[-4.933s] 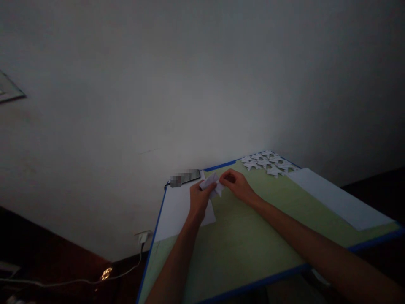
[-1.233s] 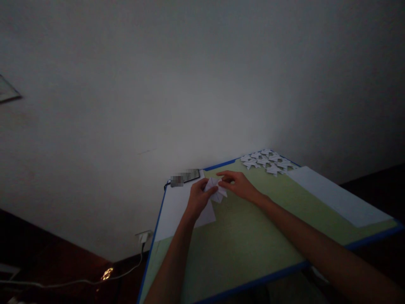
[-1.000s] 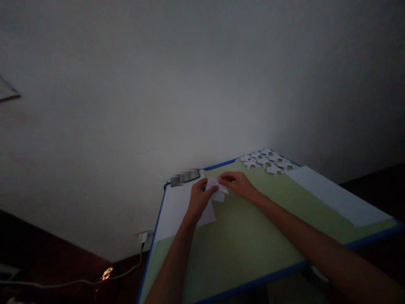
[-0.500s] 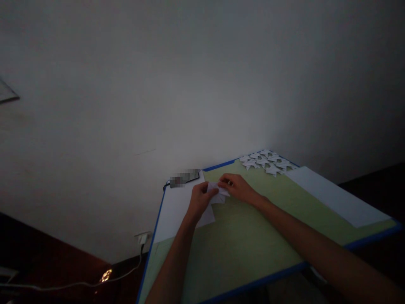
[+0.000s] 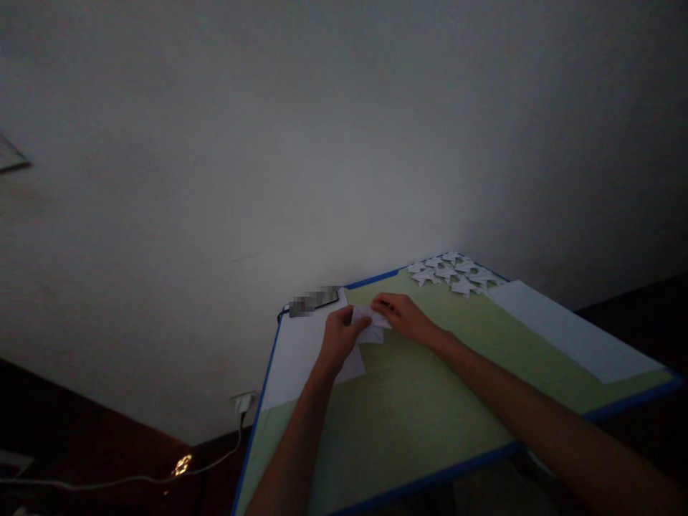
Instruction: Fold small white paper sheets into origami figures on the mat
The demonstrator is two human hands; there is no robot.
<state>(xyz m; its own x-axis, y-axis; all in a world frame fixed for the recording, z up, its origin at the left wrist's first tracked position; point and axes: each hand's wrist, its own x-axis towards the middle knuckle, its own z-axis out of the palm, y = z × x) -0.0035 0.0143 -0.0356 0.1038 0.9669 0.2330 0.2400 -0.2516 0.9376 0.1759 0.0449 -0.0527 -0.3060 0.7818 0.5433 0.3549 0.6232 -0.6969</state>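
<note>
A small piece of folded white paper [image 5: 373, 333] is held up above the table between my two hands. My left hand [image 5: 341, 335] grips its left side, the thumb lying across the front. At its upper right edge my right hand [image 5: 398, 312] pinches the paper between thumb and fingers. Creases and pointed corners show on it; the finer folds are too dim to make out. Below and to the left of my left hand lies a white sheet [image 5: 301, 358] on the table.
The pale green table [image 5: 419, 423] has a blue edge. Several folded paper shapes [image 5: 446, 274] lie at its far right corner, beside more white paper [image 5: 570, 330]. A phone-like dark object [image 5: 314, 301], partly blurred, rests at the far left. A plugged-in charger [image 5: 243, 403] trails a white cable.
Both hands stay almost in place on the folded paper. The right fingers have shifted slightly along its upper edge. Nothing else has visibly moved.
</note>
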